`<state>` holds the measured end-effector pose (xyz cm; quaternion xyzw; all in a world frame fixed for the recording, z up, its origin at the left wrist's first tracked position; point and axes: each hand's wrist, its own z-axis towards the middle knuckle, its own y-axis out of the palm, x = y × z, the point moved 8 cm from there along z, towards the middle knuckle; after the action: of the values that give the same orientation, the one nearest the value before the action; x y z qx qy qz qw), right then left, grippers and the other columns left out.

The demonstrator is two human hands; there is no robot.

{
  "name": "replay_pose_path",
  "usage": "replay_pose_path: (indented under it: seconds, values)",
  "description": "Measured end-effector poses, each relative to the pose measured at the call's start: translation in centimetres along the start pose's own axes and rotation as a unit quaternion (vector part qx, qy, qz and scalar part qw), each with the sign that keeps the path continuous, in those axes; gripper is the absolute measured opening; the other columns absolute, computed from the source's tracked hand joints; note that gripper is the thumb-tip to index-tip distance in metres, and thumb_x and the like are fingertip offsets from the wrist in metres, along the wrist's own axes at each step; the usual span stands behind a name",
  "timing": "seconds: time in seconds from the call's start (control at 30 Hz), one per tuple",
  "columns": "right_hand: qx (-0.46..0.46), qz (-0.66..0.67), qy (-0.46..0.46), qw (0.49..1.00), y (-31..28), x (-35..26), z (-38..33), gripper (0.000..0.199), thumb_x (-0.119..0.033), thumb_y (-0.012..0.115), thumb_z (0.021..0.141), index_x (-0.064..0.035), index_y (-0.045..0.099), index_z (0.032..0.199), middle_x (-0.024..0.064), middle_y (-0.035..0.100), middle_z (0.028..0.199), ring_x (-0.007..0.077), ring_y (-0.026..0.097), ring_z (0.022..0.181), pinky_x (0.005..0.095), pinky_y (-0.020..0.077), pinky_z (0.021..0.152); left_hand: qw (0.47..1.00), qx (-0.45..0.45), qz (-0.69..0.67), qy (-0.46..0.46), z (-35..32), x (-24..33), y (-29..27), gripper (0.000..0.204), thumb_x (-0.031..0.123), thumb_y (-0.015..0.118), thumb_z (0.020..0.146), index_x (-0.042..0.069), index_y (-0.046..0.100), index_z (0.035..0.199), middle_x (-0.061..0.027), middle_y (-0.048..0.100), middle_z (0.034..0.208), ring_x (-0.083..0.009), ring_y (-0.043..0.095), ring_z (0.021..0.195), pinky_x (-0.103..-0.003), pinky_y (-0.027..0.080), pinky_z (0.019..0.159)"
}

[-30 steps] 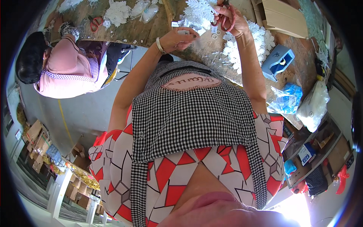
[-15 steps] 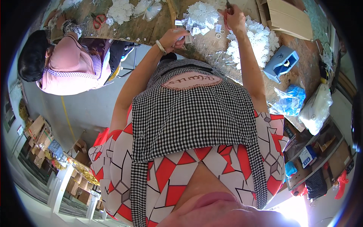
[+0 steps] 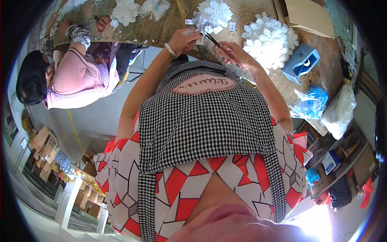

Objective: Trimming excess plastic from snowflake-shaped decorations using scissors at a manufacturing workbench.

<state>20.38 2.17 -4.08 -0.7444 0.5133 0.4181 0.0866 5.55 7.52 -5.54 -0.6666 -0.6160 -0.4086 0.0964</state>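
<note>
My left hand (image 3: 182, 42), with a pale bracelet at the wrist, pinches a small white tag (image 3: 199, 40) between thumb and fingers. Beside it, my right hand (image 3: 235, 55) is closed round the handles of a pair of scissors (image 3: 211, 39). The dark blades point up and left, with their tips at the tag; whether they touch it I cannot tell. Just beyond the hands lies a heap of white snowflake ornaments (image 3: 214, 14) with loose tags around it. A larger snowflake heap (image 3: 267, 42) lies to the right of my right hand.
A blue tape dispenser (image 3: 301, 63) stands right of the larger heap, with an open cardboard box (image 3: 309, 18) behind. Plastic bags (image 3: 339, 111) lie at the table's right end. On the left, a co-worker in pink (image 3: 70, 80) sits near red-handled scissors (image 3: 103, 24).
My right hand has come left and nearer from the far side of the table, bringing the scissors to my left hand. The left hand has hardly moved. The co-worker's head has shifted.
</note>
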Motion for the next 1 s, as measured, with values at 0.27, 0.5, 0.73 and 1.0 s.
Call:
replay_pose_path:
  seconds: [0.27, 0.5, 0.73, 1.0]
  values:
    - [0.046, -0.189, -0.044, 0.98, -0.6, -2.3, 0.3, 0.025, -0.028, 0.05, 0.088, -0.0043, 0.058, 0.092, -0.0015, 0.048, 0.053, 0.0047, 0.039, 0.034, 0.0169, 0.0296, 0.031, 1.0, -0.014, 0.001, -0.014, 0.5, -0.3, 0.6, 0.015, 0.011, 0.064, 0.077, 0.0, 0.058, 0.086, 0.0014, 0.046, 0.05, -0.0033, 0.033, 0.036, -0.019, 0.021, 0.033]
    - [0.195, -0.249, -0.162, 0.935, -4.5, -6.4, -3.0, 0.029, -0.023, 0.059, 0.081, -0.0023, 0.059, 0.101, 0.0053, 0.06, 0.061, 0.0058, 0.049, 0.044, 0.0224, 0.0329, 0.035, 0.991, -0.111, 0.047, -0.065, -1.6, -1.2, 0.8, 0.016, 0.015, 0.06, 0.079, 0.002, 0.058, 0.088, 0.0028, 0.044, 0.056, -0.0025, 0.032, 0.039, -0.018, 0.023, 0.035]
    - [0.445, -0.508, -0.229, 0.702, -7.6, -12.4, 1.3, 0.061, -0.046, 0.071, 0.063, -0.0024, 0.047, 0.098, 0.0178, 0.058, 0.081, 0.038, 0.055, 0.08, 0.0434, 0.0442, 0.067, 0.937, -0.244, 0.237, 0.079, -5.3, -0.4, 4.8, 0.014, 0.014, 0.057, 0.078, 0.001, 0.06, 0.084, -0.005, 0.063, 0.079, -0.0106, 0.056, 0.075, -0.022, 0.044, 0.07]
    - [0.416, -0.51, -0.23, 0.717, -5.1, -13.1, 2.1, 0.035, -0.023, 0.071, 0.066, -0.0098, 0.055, 0.094, 0.0143, 0.061, 0.077, 0.033, 0.06, 0.068, 0.0409, 0.0456, 0.057, 0.934, -0.26, 0.228, 0.093, -8.1, 0.0, 4.9, 0.019, 0.011, 0.061, 0.076, 0.0, 0.062, 0.091, -0.0033, 0.062, 0.085, -0.0083, 0.054, 0.082, -0.022, 0.042, 0.077]
